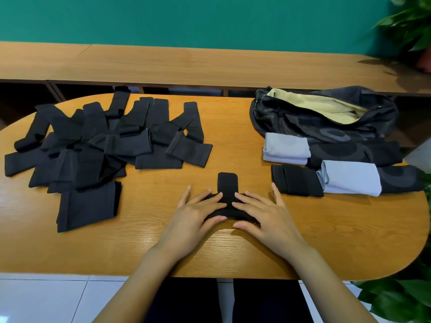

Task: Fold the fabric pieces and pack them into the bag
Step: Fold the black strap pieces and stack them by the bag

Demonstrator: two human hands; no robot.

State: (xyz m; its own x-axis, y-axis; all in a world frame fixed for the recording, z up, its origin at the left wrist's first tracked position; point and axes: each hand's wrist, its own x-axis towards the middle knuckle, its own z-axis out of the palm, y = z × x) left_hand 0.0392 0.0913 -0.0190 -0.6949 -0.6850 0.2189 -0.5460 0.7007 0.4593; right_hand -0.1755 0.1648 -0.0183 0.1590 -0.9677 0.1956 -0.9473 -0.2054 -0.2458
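A small black fabric piece (227, 183) lies on the wooden table (233, 145) in front of me, one narrow end sticking out away from me. My left hand (198, 215) and my right hand (261, 213) rest flat on its near part with straight fingers, thumbs at its near edge. A heap of unfolded black fabric pieces (105, 141) covers the table's left side. At the right lies a black bag (321, 117), unzipped, showing a yellow lining. In front of it lie a folded black piece (296, 180) and two folded grey pieces (285, 148) (352, 178).
A long wooden bench (186, 64) runs behind the table under a teal wall. Green plants (410, 22) stand at the right edge, high and low. The table's rounded front edge is close to my arms; white floor tiles show below.
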